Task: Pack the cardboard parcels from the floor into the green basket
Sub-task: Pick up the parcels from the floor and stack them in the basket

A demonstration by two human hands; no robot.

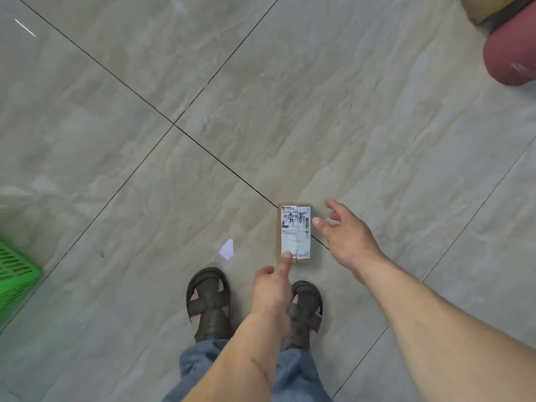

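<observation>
A small cardboard parcel (pixel 295 234) with a white shipping label lies flat on the tiled floor just ahead of my feet. My left hand (pixel 272 288) reaches toward its near end, one fingertip touching the parcel's near left corner. To the parcel's right, my right hand (pixel 346 233) hovers with fingers spread, the thumb tip close beside the parcel's right edge. Neither hand grips the parcel. A corner of the green basket (pixel 14 274) shows at the left edge of the view.
My two feet in dark sandals (pixel 210 303) stand just behind the parcel. A scrap of white paper (pixel 227 249) lies on the floor left of the parcel. At the top right are a dull red rounded object (pixel 510 53) and a cardboard box (pixel 487 7).
</observation>
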